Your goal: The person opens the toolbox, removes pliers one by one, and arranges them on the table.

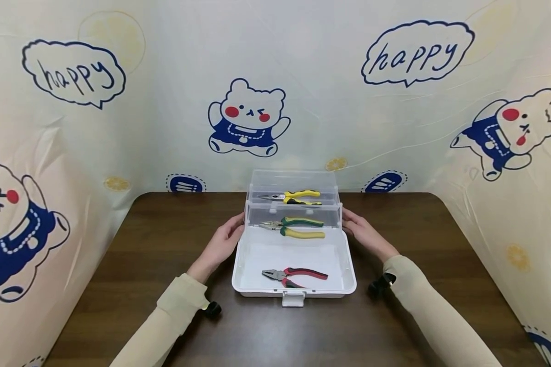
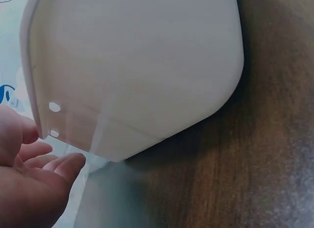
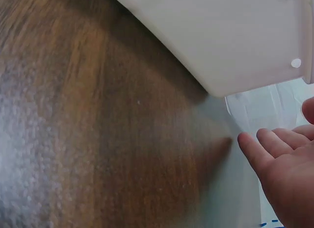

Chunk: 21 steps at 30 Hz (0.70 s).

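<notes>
A white plastic toolbox [image 1: 294, 294] stands on the table with its clear plastic upper part [image 1: 294, 179] raised at the back. Red-and-black combination pliers [image 1: 294, 275] lie at the front of its base. Further back are green-and-yellow pliers [image 1: 298, 228], and behind them yellow-and-black long-nose pliers [image 1: 298, 197], partly seen through clear plastic. My left hand [image 1: 227, 238] is at the box's rear left corner, thumb by the rim and fingers extended beside the clear part. At the rear right corner, my right hand [image 1: 362, 232] has its fingers loosely extended near the clear plastic.
The dark wooden table [image 1: 156, 244] runs under the box, with its back edge close behind. A printed cloth [image 1: 321, 102] hangs around the back and sides. A white latch [image 1: 293, 299] sticks out from the box's front.
</notes>
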### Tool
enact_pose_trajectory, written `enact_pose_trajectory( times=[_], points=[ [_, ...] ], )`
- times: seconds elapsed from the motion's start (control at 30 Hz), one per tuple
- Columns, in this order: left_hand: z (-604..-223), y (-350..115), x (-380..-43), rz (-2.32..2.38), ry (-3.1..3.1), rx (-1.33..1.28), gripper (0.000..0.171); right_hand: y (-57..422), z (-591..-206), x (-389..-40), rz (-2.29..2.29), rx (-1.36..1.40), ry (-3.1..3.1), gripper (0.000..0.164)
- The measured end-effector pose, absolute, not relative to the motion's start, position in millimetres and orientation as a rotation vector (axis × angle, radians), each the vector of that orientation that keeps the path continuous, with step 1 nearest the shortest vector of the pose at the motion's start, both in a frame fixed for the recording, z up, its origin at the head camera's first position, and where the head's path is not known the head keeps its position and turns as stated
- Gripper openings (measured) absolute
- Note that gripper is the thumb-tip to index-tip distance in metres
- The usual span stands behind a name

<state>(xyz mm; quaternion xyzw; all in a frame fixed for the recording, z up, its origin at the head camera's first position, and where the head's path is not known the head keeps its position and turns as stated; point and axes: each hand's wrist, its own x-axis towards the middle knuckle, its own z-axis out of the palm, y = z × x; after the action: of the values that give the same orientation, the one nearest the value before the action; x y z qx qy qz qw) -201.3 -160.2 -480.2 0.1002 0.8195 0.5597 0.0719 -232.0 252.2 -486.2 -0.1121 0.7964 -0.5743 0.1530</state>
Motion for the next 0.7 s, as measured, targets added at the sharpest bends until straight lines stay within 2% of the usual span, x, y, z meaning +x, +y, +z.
enact_pose_trajectory(
  times=[0.2,0.4,0.7],
  points=[
    [-480.0,-159.2,-194.2,1.716,2.408,0.273,0.051,253.2,-489.5,-229.2,-1.620,-0.300,2.296,0.061],
    [-474.0,-157.7,-185.7,1.701,2.515,0.194,0.043,254.2,-487.4,-230.1,-1.599,-0.307,2.399,0.058],
    [-460.5,-160.7,-152.1,1.565,2.579,0.072,0.042,254.2,-480.5,-218.8,-1.510,-0.343,2.546,0.051]
  ],
)
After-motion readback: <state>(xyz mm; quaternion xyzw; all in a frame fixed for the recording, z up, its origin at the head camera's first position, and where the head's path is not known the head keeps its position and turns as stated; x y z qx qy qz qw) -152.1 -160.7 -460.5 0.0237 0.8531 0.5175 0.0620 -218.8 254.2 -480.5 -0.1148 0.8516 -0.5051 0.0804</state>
